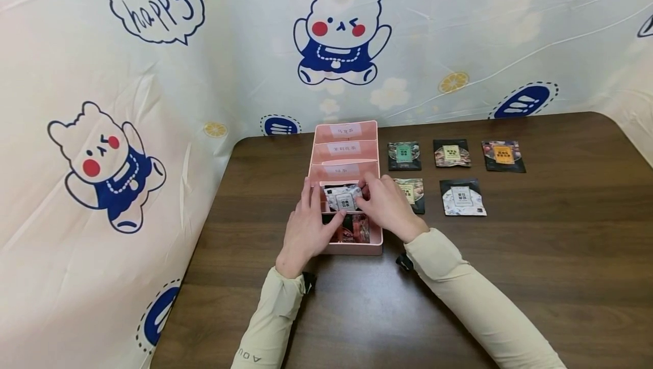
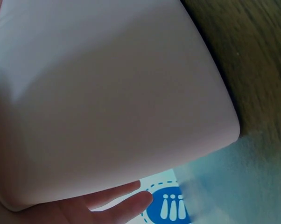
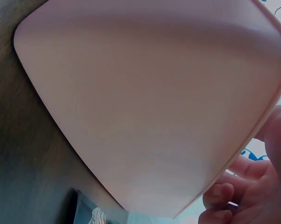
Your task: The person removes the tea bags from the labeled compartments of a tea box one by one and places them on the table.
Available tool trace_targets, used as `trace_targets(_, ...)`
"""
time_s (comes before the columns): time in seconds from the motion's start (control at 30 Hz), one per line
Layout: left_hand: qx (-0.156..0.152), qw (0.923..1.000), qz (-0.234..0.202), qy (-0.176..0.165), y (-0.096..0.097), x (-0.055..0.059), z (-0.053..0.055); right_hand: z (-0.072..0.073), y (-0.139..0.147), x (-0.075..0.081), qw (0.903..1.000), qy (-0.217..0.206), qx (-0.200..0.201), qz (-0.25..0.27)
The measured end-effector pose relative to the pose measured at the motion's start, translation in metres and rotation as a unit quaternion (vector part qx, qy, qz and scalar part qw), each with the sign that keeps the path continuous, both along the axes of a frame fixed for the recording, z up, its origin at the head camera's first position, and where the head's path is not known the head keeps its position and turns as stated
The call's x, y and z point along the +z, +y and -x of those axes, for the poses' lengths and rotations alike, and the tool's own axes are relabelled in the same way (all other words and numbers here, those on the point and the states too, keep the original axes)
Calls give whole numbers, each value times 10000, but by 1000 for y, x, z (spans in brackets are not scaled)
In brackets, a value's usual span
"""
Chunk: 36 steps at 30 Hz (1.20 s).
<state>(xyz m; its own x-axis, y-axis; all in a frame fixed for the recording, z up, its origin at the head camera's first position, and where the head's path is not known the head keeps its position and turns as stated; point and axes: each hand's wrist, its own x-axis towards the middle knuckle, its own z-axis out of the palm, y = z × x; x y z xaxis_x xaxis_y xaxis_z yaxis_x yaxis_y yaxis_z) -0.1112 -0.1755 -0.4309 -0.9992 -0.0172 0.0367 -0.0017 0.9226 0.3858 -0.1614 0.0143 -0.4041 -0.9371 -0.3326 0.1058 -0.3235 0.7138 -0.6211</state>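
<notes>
A long pink box (image 1: 380,234) with labelled compartments stands on the table. In its second compartment from the front, a white tea sachet (image 1: 339,196) sits tilted. My right hand (image 1: 390,204) reaches over the box's right wall and pinches the sachet's right edge. Along the left wall lies my left hand (image 1: 308,230), fingers straight, its thumb touching the sachet's lower edge. Dark-and-red sachets (image 1: 361,228) fill the front compartment. Both wrist views show mostly the box's outer wall (image 2: 117,112), with left fingers (image 2: 131,205) past its end and the right hand (image 3: 248,191) at its rim.
Right of the box lie a green sachet (image 1: 405,155), a black one with a pale label (image 1: 452,153), an orange-labelled one (image 1: 503,156), a white-and-black one (image 1: 463,198) and one partly behind my right hand (image 1: 417,194). A printed cloth (image 1: 245,63) hangs behind the table (image 1: 561,255).
</notes>
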Motion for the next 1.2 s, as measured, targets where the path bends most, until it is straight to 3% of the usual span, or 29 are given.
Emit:
trace_targets(0.37, 14, 10000, 19, -63, 0, 0, 0, -2, -2, -1, 9998, 126, 5, 125)
trace_targets(0.63, -23, 9999, 95, 130, 0, 0, 1, -3, -2, -3, 9969, 572, 451, -282)
trace_targets(1.2, 10, 10000, 4, 45, 0, 0, 0, -3, 0, -1, 9941, 534, 732, -592)
